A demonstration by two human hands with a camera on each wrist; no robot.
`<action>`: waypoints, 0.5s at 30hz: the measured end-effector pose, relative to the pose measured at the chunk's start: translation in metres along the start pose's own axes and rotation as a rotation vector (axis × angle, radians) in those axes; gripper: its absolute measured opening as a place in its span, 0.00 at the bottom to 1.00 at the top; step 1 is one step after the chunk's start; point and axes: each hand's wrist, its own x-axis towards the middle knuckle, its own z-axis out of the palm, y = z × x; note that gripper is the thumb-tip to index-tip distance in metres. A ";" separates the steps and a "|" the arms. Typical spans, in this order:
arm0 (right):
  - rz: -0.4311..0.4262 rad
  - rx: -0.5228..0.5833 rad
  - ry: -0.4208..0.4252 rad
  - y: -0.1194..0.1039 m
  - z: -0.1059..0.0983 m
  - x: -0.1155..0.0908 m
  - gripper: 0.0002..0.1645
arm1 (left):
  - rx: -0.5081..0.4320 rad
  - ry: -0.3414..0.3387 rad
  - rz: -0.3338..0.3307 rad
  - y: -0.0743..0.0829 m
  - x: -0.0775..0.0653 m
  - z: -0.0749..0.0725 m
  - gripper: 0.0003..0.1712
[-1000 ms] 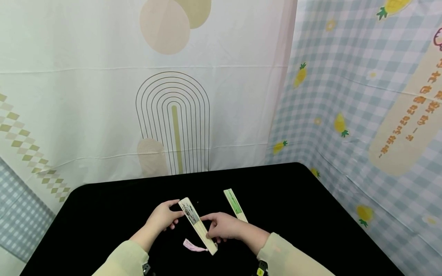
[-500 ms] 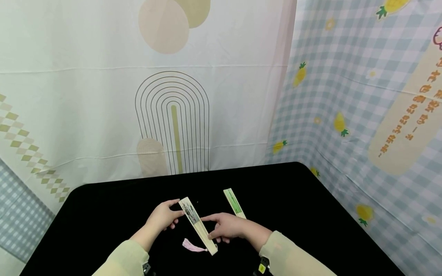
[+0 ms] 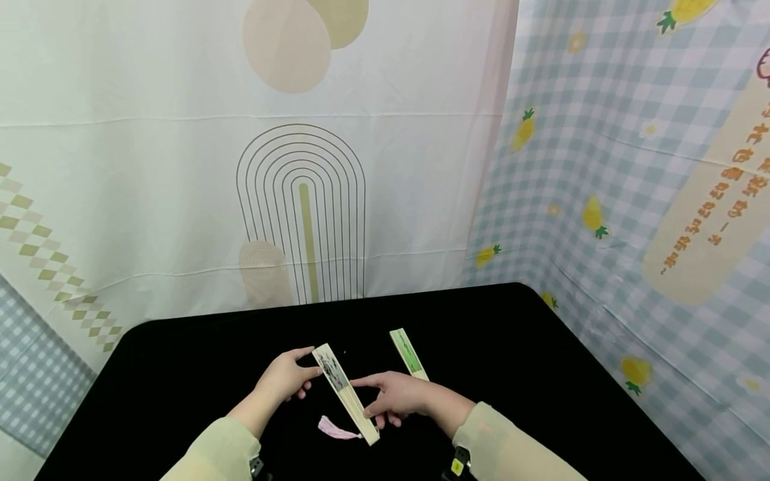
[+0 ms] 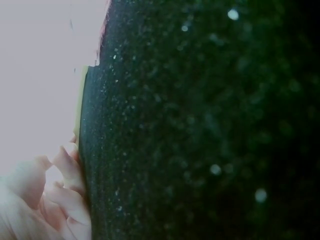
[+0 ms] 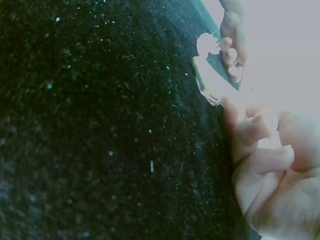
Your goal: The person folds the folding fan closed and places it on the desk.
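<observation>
A folded hand fan [image 3: 345, 393] with a dark picture on its far half and pale bamboo ribs lies slantwise on the black table. A pink tassel [image 3: 338, 429] hangs from its near end and lies to the left. At the fan's far end my left hand [image 3: 283, 377] touches the left edge with index finger and thumb. My right hand [image 3: 394, 394] touches the opposite edge lower down, its index finger stretched out and thumb against the ribs. Its other fingers are bent underneath, as the right wrist view shows. The left wrist view shows the left hand's fingers [image 4: 67, 200] beside the fan's pale edge.
A second folded fan [image 3: 408, 351], with a green picture, lies beyond my right forearm, which hides its near end. The black table [image 3: 493, 347] runs back to a white patterned curtain [image 3: 415, 200]. A blue checked cloth [image 3: 601, 167] hangs at the right.
The right hand and forearm have shifted very slightly to the right. The fan, the tassel and the left hand look practically unmoved.
</observation>
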 end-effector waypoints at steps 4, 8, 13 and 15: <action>-0.006 -0.009 0.004 0.000 0.000 0.000 0.36 | 0.000 0.001 0.002 0.002 -0.001 -0.001 0.36; -0.009 -0.017 0.004 0.000 0.000 -0.001 0.36 | 0.003 0.000 0.000 0.003 -0.002 -0.002 0.36; -0.003 -0.022 0.007 -0.001 0.000 -0.001 0.36 | 0.007 -0.001 0.000 0.002 -0.002 -0.001 0.36; 0.000 -0.023 0.009 0.000 0.000 -0.001 0.35 | 0.008 0.001 0.001 0.001 -0.001 -0.001 0.37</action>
